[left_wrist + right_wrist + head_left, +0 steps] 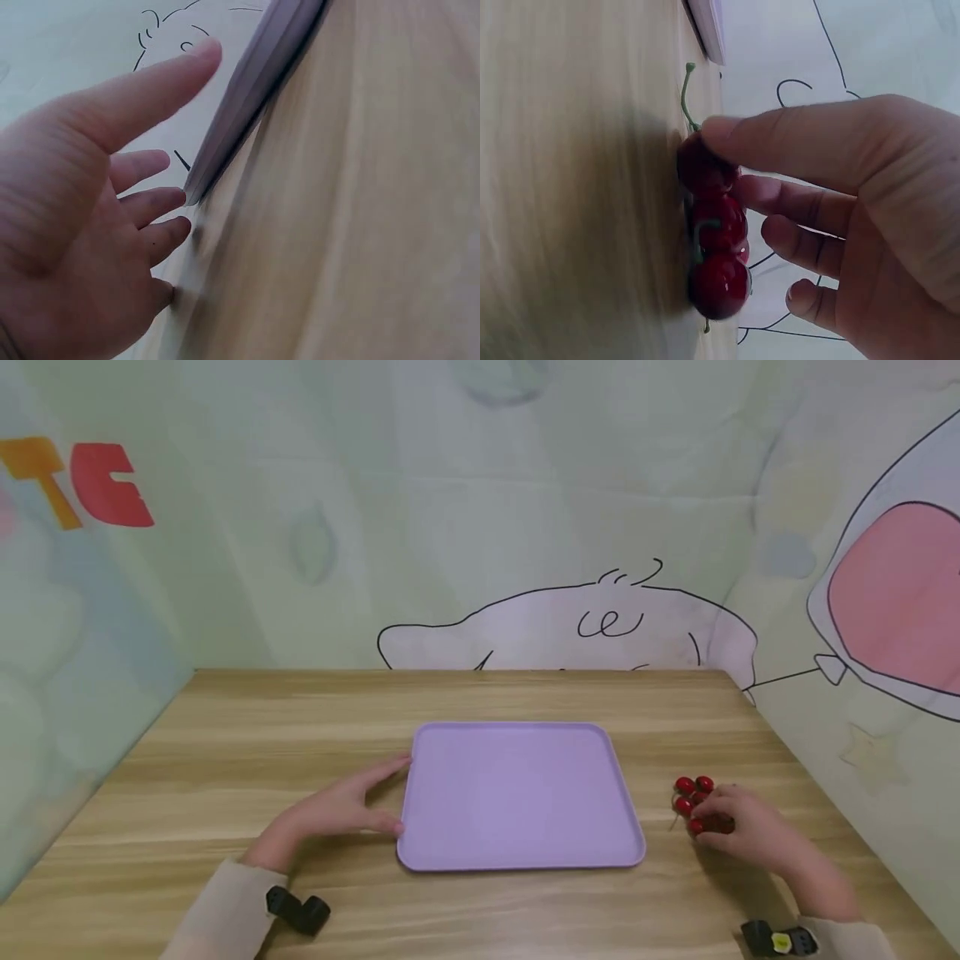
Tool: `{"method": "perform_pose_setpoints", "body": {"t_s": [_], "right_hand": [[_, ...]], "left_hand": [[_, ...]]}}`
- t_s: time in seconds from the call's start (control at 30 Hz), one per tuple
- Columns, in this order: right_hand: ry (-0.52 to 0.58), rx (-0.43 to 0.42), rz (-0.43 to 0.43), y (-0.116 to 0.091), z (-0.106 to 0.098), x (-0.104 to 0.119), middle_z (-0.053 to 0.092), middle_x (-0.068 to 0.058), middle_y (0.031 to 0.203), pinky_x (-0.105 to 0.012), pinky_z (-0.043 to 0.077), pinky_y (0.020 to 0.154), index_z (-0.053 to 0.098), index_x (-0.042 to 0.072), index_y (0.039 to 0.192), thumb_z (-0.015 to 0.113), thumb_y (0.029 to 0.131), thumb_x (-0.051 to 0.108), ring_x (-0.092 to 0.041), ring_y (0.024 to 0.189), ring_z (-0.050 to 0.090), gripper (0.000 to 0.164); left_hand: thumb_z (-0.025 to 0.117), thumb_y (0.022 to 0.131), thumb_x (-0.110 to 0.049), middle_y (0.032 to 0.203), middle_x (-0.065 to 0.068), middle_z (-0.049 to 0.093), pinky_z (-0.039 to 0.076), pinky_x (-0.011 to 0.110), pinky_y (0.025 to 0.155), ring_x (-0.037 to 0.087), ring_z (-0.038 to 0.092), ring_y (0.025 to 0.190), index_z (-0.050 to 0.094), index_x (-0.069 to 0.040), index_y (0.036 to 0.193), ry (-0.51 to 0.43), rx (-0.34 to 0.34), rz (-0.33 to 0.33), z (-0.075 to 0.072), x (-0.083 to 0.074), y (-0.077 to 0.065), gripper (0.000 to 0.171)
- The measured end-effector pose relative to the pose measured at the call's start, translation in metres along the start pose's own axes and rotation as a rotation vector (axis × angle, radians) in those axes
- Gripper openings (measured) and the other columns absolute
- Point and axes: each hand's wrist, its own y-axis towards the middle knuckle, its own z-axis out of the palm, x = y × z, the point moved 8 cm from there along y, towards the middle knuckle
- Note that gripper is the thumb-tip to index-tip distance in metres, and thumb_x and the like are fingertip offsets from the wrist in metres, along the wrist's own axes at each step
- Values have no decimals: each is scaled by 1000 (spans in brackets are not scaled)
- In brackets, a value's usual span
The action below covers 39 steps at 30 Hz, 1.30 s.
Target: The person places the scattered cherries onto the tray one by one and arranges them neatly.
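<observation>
On the wooden table lies a purple rectangular tray (517, 797). My left hand (341, 806) is at its left side, thumb and fingers spread, with fingertips at the rim; the left wrist view shows the fingers nearly straight beside the tray's edge (251, 97). To the right of the tray is a small cluster of red cherries (684, 785) with green stems. My right hand (753, 831) is over the near part of this cluster. In the right wrist view, its thumb and index finger pinch one dark red cherry (705, 166), and other cherries (720, 286) sit against it.
The wooden tabletop (300, 710) reaches back to a wall covering (337, 527) with cartoon drawings. More of that covering stands along the left and right sides of the table. Each wrist wears a black device (298, 910).
</observation>
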Motion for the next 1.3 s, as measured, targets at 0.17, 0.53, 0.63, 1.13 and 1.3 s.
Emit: {"method": "perform_pose_setpoints", "body": {"t_s": [0.17, 0.53, 0.63, 1.13, 1.3], "right_hand": [[-17, 11, -20, -1, 3, 2, 66, -6, 95, -51, 52, 80, 73, 9, 90, 83, 71, 12, -30, 91, 61, 22], [6, 21, 19, -2, 4, 1, 66, -8, 96, -43, 53, 74, 72, 7, 92, 81, 72, 8, -26, 88, 60, 22], [7, -6, 11, -3, 3, 1, 64, -4, 94, -37, 52, 70, 72, 8, 92, 81, 72, 7, -20, 85, 58, 21], [31, -117, -31, 2, -28, 15, 63, 0, 90, -33, 49, 65, 72, 7, 97, 80, 75, 7, -16, 80, 56, 24], [40, -164, -82, 8, -40, 26, 65, -3, 94, -38, 52, 67, 71, 6, 99, 80, 75, 6, -22, 85, 59, 25]], "left_hand": [[81, 76, -36, 156, 19, 27, 17, 63, 113, 43, 20, 143, 33, -3, 149, -45, 14, -30, 3, 2, -1, 93], [81, 78, -28, 157, 21, 23, 0, 71, 109, 53, 1, 141, 32, -1, 149, -59, 29, -51, 4, 3, -5, 90], [81, 78, -28, 157, 21, 23, 0, 70, 110, 53, 1, 141, 33, -2, 149, -57, 31, -59, 5, 4, -4, 90], [81, 78, -29, 157, 21, 22, -3, 70, 109, 53, -3, 141, 33, -3, 149, -82, 27, -77, 4, 7, -7, 90], [80, 77, -32, 157, 19, 24, -4, 66, 112, 48, 4, 144, 33, -4, 149, -70, 30, -81, 5, 7, -3, 91]]}}
